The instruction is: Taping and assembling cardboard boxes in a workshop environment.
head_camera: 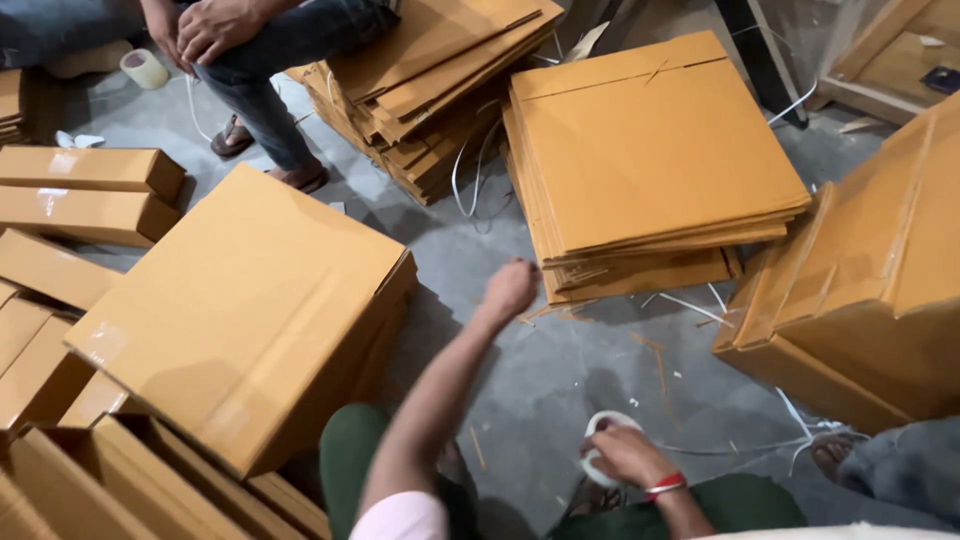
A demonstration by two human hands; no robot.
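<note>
While the left hand (510, 288) reaches, fingers curled shut and empty, toward the flat stack (650, 160), the right hand (625, 455) grips a tape roll (605, 432) near the floor. Tugging one sheet could slide the fanned stack; loose straps (475, 170) might snag.

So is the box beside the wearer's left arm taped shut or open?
Shut: the box shows closed flaps, with clear tape glinting at its seam's end.

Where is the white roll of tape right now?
In the head view, low and right of centre, the tape roll sits in the right hand, above the grey floor.
</note>
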